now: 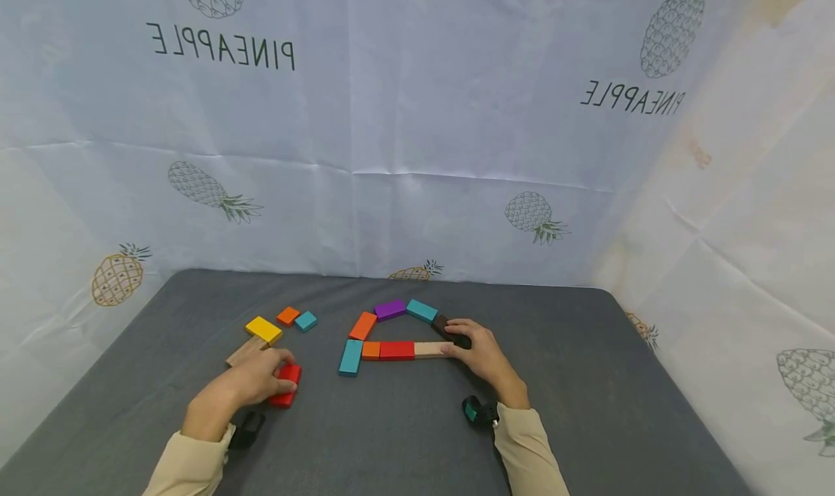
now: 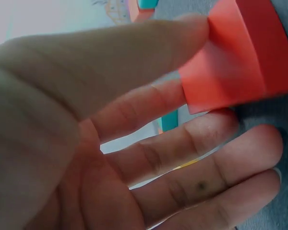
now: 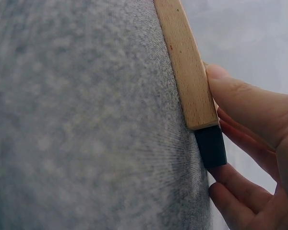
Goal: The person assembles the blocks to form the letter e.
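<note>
My left hand [image 1: 251, 380] pinches a red block [image 1: 285, 386] between thumb and index finger at the left of the table; in the left wrist view, the other fingers stretch out beside the red block [image 2: 225, 62]. At the outline's right corner, my right hand [image 1: 479, 351] holds a black block [image 1: 462, 340], fingers curved around its outer side. Its thumb touches a plain wooden block [image 1: 430, 349]. In the right wrist view, the black block [image 3: 212, 146] meets the end of the wooden block [image 3: 189, 72]. A dark brown block [image 1: 441, 325] lies beside the right fingertips.
The outline continues through a blue block [image 1: 421, 310], purple block [image 1: 390, 310], orange block [image 1: 363, 326], blue block [image 1: 351, 357], small orange block [image 1: 371, 350] and red block [image 1: 396, 350]. Loose at left lie yellow [image 1: 264, 329], wooden [image 1: 246, 349], small orange [image 1: 288, 316] and small blue [image 1: 306, 321] blocks.
</note>
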Available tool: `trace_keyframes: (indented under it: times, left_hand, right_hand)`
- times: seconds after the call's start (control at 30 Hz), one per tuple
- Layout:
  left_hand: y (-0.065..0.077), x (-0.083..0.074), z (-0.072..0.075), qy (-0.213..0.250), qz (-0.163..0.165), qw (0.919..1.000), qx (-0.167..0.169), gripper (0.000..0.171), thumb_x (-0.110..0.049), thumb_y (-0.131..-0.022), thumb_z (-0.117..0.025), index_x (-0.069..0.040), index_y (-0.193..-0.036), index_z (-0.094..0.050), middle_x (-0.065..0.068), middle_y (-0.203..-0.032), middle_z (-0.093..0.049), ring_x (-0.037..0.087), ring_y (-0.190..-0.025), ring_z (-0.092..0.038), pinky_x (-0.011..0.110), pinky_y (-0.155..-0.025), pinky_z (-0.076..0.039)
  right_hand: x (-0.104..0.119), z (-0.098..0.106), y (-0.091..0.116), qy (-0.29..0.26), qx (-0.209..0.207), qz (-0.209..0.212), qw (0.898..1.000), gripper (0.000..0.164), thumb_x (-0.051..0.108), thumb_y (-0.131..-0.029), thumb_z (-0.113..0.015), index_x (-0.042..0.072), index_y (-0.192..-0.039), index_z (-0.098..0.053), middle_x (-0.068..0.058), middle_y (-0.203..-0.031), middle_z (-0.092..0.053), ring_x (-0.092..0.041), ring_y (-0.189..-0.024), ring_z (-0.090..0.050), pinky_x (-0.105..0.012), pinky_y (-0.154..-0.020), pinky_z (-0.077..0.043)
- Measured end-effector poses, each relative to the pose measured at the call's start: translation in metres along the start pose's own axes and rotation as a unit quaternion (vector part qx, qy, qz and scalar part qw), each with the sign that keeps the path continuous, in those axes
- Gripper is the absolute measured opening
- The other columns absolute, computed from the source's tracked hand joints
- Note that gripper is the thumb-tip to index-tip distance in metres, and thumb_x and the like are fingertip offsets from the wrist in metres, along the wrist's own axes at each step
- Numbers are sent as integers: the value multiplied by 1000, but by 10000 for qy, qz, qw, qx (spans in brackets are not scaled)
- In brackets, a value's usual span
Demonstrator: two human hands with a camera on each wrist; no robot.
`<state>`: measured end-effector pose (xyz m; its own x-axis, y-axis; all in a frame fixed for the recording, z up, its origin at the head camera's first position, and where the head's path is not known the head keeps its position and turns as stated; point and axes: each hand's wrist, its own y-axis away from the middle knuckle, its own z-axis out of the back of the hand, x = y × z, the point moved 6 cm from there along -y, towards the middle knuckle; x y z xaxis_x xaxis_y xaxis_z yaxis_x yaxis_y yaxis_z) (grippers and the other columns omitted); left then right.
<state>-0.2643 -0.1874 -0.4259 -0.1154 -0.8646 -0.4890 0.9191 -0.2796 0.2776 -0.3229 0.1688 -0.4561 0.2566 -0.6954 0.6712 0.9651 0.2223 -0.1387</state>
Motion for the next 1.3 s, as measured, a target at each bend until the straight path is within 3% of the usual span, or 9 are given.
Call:
trace_keyframes:
  times: [0.27, 0.47, 0.73, 1.03, 1.3]
  left_hand:
    - [-2, -14, -11, 45, -85, 9999, 37, 40, -20, -87, -76, 5, -116, -62, 5, -91, -63, 18, -78, -53, 37, -73, -49]
    - [-4, -22, -15, -49, -83, 10000, -25, 40, -23, -87, -76, 2, -116, -64, 7, -99, -66, 20, -86, -56, 42, -78, -51]
    - [-5, -30, -22, -36, -67, 10000, -3, 39, -24, -86, -77, -2, -117, -65, 3, -89, -62, 17, -80, -53, 37, -74, -48]
    - [1, -28, -23, 425, 29, 9990, 130, 57, -20, -76, -86, -1, -123, -61, 4, -81, -55, 17, -75, -51, 31, -66, -43]
    - [-3, -35, -27, 350, -60, 9990, 265, 59, -20, -73, -88, -1, -121, -59, 4, -83, -55, 18, -77, -51, 33, -69, -44]
  right_hand:
    - [-1, 0, 0, 10, 30, -10, 10000, 42, 23, -88, -76, 4, -124, -69, -13, -136, -61, -36, -132, -52, -57, -111, -39]
    - [0, 1, -1, -9, -13, 135, 9999, 42, 23, -87, -77, 3, -123, -69, -13, -135, -61, -36, -132, -52, -57, -110, -39]
    - [-2, 0, -1, 21, -39, 185, 9998, 42, 23, -86, -77, 3, -123, -69, -13, -135, -61, -36, -132, -52, -57, -110, -39]
    - [-3, -1, -1, 97, -22, 128, 9999, 42, 25, -87, -77, 5, -123, -69, -12, -134, -62, -35, -131, -53, -56, -110, -40]
    - [-4, -1, -1, 82, -34, 102, 9999, 42, 25, -86, -77, 5, -123, -69, -12, -134, -62, -35, -131, -53, -57, -110, -40]
